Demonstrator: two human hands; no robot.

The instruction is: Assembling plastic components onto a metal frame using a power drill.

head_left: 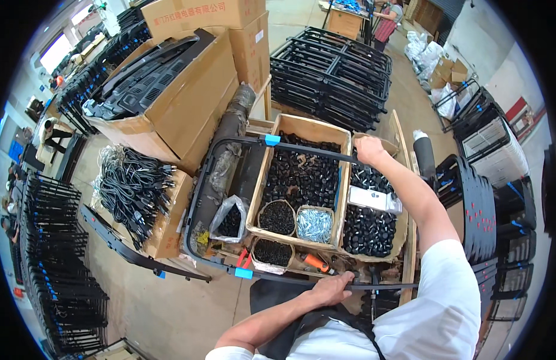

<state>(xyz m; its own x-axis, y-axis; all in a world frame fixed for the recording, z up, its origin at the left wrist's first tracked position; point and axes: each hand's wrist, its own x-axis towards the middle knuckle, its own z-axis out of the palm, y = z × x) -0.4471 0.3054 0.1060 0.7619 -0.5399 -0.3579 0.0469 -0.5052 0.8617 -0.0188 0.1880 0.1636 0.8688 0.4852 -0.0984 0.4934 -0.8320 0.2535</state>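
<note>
- You had the black frame (314,151) over the table (409,252), its rounded corners toward the left edge; its far bar crossed above the tray (311,126) and its near bar ran along the near edge.
- Your right hand (370,150) was closed on the far bar, toward its right end, above the tray's right edge.
- Your left hand (332,289) lay on the near bar at the table's near edge, fingers bent; I cannot tell whether they were clamped on it.
- Blue tape (272,140) was wrapped on the far bar, with another piece on the near bar.
- The tray held black caps (302,174), with dark screws (277,216) in a tub at its near left corner and silver screws (314,225) at its near right corner.
- Just beside the tray's right edge, a carton tray (401,240) held more black parts, and a white pack (371,197) rested on them.
- Between the tray and the table's near edge sat a tub (272,255), red-handled pliers (244,259) and an orange tool (317,262).
- A clear bag (230,219) of black parts stood near the tray's near left corner.
- Beyond the table's left edge, cables (134,192) lay heaped on a carton (176,222).
</note>
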